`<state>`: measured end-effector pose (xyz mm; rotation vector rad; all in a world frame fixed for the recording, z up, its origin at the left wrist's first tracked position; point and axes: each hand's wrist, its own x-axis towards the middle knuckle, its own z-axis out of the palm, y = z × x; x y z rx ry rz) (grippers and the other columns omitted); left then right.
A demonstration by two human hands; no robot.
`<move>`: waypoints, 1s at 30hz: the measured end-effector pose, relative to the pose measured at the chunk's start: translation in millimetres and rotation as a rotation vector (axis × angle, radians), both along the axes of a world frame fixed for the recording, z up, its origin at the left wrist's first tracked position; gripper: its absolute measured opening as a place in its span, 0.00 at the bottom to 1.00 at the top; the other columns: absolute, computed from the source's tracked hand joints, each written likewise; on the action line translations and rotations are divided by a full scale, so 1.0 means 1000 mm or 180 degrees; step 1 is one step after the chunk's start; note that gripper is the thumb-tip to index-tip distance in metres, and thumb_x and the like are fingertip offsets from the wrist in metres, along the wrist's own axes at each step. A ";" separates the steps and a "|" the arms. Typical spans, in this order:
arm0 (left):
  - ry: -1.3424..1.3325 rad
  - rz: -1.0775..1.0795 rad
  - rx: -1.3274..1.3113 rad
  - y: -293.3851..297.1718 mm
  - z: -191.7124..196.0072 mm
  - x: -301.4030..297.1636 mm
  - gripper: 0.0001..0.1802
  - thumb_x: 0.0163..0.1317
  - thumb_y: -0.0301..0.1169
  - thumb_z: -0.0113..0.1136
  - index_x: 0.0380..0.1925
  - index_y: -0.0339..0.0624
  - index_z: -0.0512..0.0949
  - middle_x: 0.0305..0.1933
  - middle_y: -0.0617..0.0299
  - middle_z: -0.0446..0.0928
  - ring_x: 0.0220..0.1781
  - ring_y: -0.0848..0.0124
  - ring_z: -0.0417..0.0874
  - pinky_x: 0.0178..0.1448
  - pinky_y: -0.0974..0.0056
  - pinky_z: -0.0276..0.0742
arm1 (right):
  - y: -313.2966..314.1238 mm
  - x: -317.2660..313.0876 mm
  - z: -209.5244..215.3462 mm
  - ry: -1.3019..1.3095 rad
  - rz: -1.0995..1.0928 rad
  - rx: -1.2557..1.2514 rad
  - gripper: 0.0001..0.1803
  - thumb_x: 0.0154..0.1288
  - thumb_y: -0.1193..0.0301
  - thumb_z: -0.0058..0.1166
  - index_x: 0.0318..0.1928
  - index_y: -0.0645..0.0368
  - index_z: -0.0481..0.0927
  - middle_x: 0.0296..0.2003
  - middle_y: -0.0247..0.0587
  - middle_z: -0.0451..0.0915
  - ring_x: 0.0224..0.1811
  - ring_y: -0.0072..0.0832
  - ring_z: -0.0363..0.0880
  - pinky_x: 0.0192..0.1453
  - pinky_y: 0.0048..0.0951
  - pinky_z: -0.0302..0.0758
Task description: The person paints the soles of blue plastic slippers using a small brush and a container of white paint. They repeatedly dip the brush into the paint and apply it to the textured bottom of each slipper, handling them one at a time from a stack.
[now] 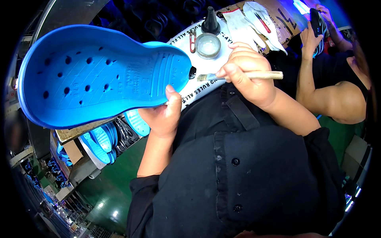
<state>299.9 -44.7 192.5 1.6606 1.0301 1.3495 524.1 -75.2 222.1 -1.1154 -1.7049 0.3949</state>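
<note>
My left hand [162,115] grips a large blue shoe sole [127,67] near its narrow end, thumb on the upper face. The sole has several dark holes across its wide part and ridges toward the narrow end. A small black patch [192,72] sits at that narrow tip. In my right hand [250,75] is a flat brush [266,75] with a pale wooden handle, held between thumb and fingers. Its bristles point left, just beside the black patch; whether they touch it I cannot tell.
Beyond the brush stand a round dish [207,45] with pale contents and a black cone-shaped container [210,23]. Red snips [192,41] and white gloves [240,24] lie there. Blue soles [101,141] are stacked below left. At right, a co-worker holds a dark shoe [316,24].
</note>
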 end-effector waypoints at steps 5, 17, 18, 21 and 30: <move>-0.0081 0.0051 -0.0010 -0.002 0.003 0.005 0.29 0.55 0.20 0.57 0.57 0.30 0.60 0.52 0.49 0.71 0.51 0.63 0.76 0.58 0.61 0.70 | 0.003 -0.009 -0.001 0.0139 0.0070 0.0118 0.11 0.62 0.70 0.55 0.23 0.59 0.81 0.19 0.36 0.79 0.25 0.31 0.76 0.46 0.31 0.69; -0.0036 0.0267 -0.0050 0.003 0.003 0.006 0.29 0.58 0.29 0.61 0.57 0.32 0.61 0.54 0.49 0.71 0.54 0.63 0.74 0.62 0.59 0.67 | 0.001 -0.005 -0.005 0.0016 0.0092 -0.0273 0.14 0.67 0.70 0.48 0.25 0.62 0.80 0.22 0.36 0.76 0.28 0.27 0.72 0.52 0.34 0.66; -0.0037 0.0266 -0.0069 0.003 0.004 0.005 0.29 0.58 0.29 0.61 0.56 0.32 0.61 0.54 0.49 0.71 0.54 0.63 0.74 0.62 0.59 0.67 | 0.001 -0.004 -0.006 0.0133 0.0009 -0.0303 0.14 0.66 0.69 0.50 0.25 0.62 0.80 0.21 0.37 0.77 0.27 0.29 0.72 0.47 0.33 0.67; -0.0081 0.0215 -0.0129 0.004 0.005 0.004 0.29 0.57 0.29 0.62 0.56 0.32 0.61 0.54 0.49 0.71 0.54 0.63 0.74 0.62 0.59 0.67 | 0.000 0.003 -0.007 0.0414 -0.0191 -0.0397 0.12 0.64 0.70 0.53 0.24 0.61 0.80 0.21 0.38 0.78 0.26 0.31 0.74 0.38 0.31 0.69; 0.0080 0.0156 -0.0142 0.003 0.007 0.005 0.30 0.57 0.27 0.61 0.56 0.32 0.61 0.54 0.49 0.71 0.54 0.63 0.74 0.62 0.59 0.66 | 0.003 0.005 -0.001 -0.0330 0.0000 0.0084 0.08 0.57 0.70 0.58 0.23 0.59 0.79 0.19 0.36 0.75 0.25 0.32 0.74 0.44 0.35 0.68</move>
